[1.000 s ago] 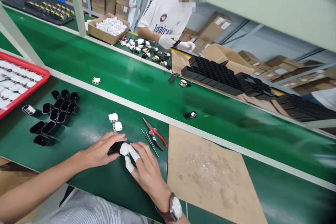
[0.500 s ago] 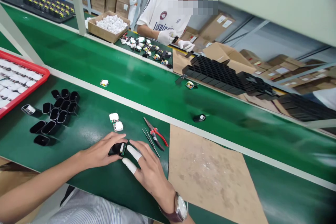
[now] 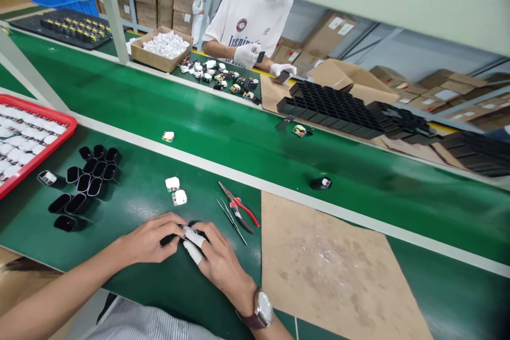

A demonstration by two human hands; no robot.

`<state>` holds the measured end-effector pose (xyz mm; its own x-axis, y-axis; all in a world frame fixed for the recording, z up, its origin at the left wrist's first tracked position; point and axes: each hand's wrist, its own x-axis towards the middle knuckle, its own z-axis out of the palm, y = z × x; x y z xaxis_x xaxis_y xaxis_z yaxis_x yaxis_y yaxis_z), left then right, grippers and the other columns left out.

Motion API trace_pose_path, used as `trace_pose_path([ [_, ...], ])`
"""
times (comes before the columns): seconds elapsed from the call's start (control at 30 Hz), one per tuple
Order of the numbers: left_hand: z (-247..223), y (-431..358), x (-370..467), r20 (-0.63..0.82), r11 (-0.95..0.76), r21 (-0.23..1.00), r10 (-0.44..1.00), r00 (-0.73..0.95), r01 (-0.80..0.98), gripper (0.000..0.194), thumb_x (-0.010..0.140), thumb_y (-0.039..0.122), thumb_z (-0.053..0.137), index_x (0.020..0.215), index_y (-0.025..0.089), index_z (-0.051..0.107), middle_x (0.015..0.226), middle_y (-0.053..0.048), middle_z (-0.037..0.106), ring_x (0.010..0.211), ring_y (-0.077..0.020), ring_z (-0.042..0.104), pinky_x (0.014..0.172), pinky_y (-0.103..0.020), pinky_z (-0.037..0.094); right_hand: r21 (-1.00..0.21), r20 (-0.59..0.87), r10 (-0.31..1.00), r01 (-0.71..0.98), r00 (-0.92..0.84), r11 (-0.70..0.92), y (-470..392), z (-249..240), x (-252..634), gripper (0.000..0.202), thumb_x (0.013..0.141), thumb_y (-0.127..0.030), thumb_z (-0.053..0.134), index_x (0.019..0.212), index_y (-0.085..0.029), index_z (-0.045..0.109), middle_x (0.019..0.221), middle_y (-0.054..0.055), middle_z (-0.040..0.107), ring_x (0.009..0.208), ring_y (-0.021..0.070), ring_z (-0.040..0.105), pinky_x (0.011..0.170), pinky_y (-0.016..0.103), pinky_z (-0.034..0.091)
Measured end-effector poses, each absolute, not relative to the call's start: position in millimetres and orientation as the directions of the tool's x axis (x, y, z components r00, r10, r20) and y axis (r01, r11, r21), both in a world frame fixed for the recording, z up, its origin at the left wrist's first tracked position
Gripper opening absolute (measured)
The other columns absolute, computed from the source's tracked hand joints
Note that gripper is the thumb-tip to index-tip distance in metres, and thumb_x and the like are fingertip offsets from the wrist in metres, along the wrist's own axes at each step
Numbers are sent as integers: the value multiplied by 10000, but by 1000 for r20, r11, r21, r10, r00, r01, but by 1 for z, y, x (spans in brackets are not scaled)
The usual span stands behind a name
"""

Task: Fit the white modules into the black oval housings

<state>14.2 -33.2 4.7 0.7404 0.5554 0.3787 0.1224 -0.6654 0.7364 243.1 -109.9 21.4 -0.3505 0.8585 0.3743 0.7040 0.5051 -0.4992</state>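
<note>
My left hand [image 3: 153, 238] is closed around a small black plastic housing [image 3: 166, 239], mostly hidden by the fingers. My right hand [image 3: 225, 260] wears white finger cots on two fingers and a wristwatch. Its fingers are closed on the housing's right end, covering whatever sits in the opening. Just beyond my hands lie two small circuit boards with white tops [image 3: 179, 197]. To their right are tweezers [image 3: 232, 221] and red-handled pliers [image 3: 239, 207]. Several empty black housings [image 3: 94, 187] stand upright at the left, beside a housing lying down with a board inside [image 3: 51, 178].
A red tray [image 3: 74, 126] of white-topped boards sits at the left edge. Brown cardboard [image 3: 319, 255] covers the bench at right. On the green belt [image 3: 223, 133] lie loose boards and a filled housing [image 3: 321, 184]. Across it, a co-worker's gloved hands [image 3: 246, 56] hold black pieces.
My right fingers have come in onto the housing's end, hiding the board seen there before. The items on the belt have shifted right. The co-worker's hands hold black pieces farther apart.
</note>
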Motion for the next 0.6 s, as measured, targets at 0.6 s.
trace_pose_path([
  [0.6,67,50,25,297,-880,392,396,869,267,157,1072,228,550,995,202,684,1158,-81,719,1006,-178,717,918,-290,592,-726,345,912,553,-219,408,-114,23,273,402,1074,-250,559,1474,-260,524,1219,81,700,1057,186,727,966,341,616],
])
